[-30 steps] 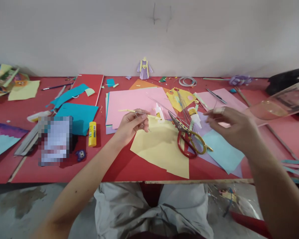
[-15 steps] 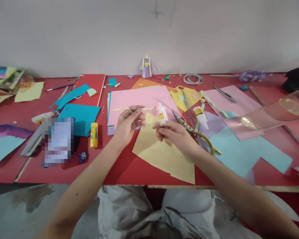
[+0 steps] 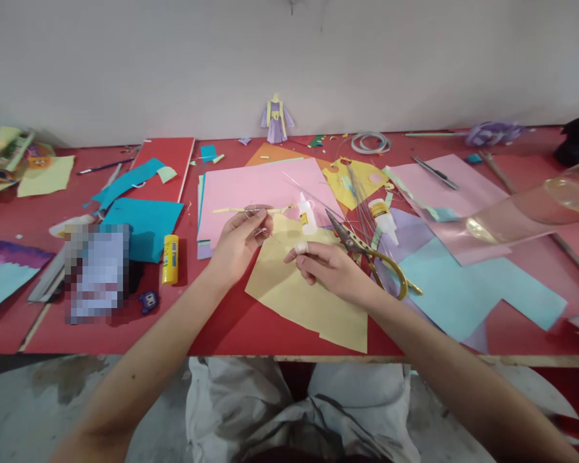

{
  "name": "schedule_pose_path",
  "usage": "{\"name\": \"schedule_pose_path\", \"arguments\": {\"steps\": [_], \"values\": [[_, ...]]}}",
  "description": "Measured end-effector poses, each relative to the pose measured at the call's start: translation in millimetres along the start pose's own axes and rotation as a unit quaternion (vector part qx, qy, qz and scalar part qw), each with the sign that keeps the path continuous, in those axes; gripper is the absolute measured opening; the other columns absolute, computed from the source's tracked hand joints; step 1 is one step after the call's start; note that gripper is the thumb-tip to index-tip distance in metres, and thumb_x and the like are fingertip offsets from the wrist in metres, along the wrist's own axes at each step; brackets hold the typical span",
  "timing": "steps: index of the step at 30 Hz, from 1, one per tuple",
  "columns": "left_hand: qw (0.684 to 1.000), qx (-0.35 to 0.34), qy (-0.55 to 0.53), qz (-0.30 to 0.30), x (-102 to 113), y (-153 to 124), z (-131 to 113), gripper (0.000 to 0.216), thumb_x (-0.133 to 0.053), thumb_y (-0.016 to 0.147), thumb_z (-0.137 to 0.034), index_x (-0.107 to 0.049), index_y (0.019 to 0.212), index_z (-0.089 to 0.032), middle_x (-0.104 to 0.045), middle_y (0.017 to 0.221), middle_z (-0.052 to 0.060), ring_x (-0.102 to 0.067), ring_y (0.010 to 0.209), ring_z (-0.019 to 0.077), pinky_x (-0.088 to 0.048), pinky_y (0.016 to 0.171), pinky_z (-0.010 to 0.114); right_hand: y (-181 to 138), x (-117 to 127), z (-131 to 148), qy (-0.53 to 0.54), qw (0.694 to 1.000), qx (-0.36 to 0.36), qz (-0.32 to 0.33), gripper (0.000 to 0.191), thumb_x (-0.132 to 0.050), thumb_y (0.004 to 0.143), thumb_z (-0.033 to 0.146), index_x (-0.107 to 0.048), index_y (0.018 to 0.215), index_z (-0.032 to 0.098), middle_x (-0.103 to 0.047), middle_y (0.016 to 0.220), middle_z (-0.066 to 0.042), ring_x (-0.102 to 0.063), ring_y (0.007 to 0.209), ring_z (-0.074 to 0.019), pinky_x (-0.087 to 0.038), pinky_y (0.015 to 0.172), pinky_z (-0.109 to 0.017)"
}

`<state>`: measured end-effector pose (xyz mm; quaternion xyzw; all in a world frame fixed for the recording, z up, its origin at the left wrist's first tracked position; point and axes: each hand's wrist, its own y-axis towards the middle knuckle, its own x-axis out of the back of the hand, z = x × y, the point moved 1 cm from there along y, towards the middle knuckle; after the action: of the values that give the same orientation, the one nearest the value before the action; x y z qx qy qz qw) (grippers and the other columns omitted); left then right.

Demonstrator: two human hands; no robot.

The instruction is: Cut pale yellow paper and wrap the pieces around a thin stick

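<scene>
My left hand (image 3: 238,241) is closed in a pinch around a thin pale-yellow paper stick (image 3: 224,211), which lies level and pokes out on both sides of the fingers. A fine wire (image 3: 266,234) loops out below that grip toward the other hand. My right hand (image 3: 330,267), with a white wrap on one finger, pinches at the wire's far end; the tip itself is too fine to make out. Under both hands lies a cut sheet of yellow paper (image 3: 289,302). Beyond them stands a small white glue bottle (image 3: 307,217).
Gold-handled scissors (image 3: 354,243) and another glue bottle (image 3: 383,218) lie right of my right hand. A yellow glue stick (image 3: 170,259) is on the left. A paper doll figure (image 3: 276,121) leans at the wall. A clear cup (image 3: 525,209) lies at the right.
The view has shifted slightly, moving the table things left. My hands have come a little closer together, and the right fingers sit lower, with the wrapped finger stretched farther forward.
</scene>
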<state>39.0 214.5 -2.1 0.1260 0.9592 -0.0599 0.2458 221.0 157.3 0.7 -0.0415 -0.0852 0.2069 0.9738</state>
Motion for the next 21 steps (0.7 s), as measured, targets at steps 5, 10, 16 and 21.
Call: {"name": "schedule_pose_path", "arguments": {"steps": [5,10,16,21], "values": [[1.000,0.016,0.011,0.014,-2.7,-2.8,0.5,0.013,-0.068,0.085,-0.028,-0.071,0.093,-0.018,-0.057,0.075,0.000,-0.055,0.071,0.0093,-0.046,0.069,0.019,1.5,3.3,-5.3,-0.042,0.999,0.026,-0.019,0.027,-0.048,0.094,0.037,-0.066,0.096,0.017,-0.040,0.062,0.005,-0.039,0.055,-0.0094,-0.031,0.052,-0.023],[0.999,0.020,0.014,0.030,-2.9,-3.0,-1.3,0.017,-0.066,0.088,-0.031,-0.071,0.095,-0.017,-0.058,0.076,0.001,-0.055,0.072,0.0100,-0.046,0.068,0.020,3.1,3.6,-6.8,-0.077,0.996,0.037,-0.026,0.027,-0.048,0.095,0.038,-0.066,0.095,0.018,-0.044,0.064,0.004,-0.039,0.057,-0.0099,-0.031,0.054,-0.023],[1.000,0.015,0.014,0.022,-2.5,-2.3,-3.2,0.018,-0.067,0.086,-0.033,-0.071,0.093,-0.017,-0.057,0.075,0.000,-0.055,0.071,0.0102,-0.046,0.068,0.020,2.8,3.4,-6.5,-0.123,0.990,0.056,-0.040,0.028,-0.047,0.096,0.038,-0.066,0.091,0.018,-0.058,0.072,0.000,-0.047,0.060,-0.0111,-0.033,0.056,-0.023],[0.998,-0.043,0.046,-0.011,-2.0,-2.8,-3.5,0.017,-0.067,0.086,-0.033,-0.071,0.091,-0.018,-0.057,0.076,0.000,-0.055,0.070,0.0097,-0.046,0.067,0.021,1.8,4.0,-7.8,-0.316,0.944,0.074,-0.059,0.023,-0.047,0.096,0.032,-0.065,0.089,0.020,-0.069,0.077,-0.003,-0.060,0.067,-0.0156,-0.034,0.060,-0.025]]}}
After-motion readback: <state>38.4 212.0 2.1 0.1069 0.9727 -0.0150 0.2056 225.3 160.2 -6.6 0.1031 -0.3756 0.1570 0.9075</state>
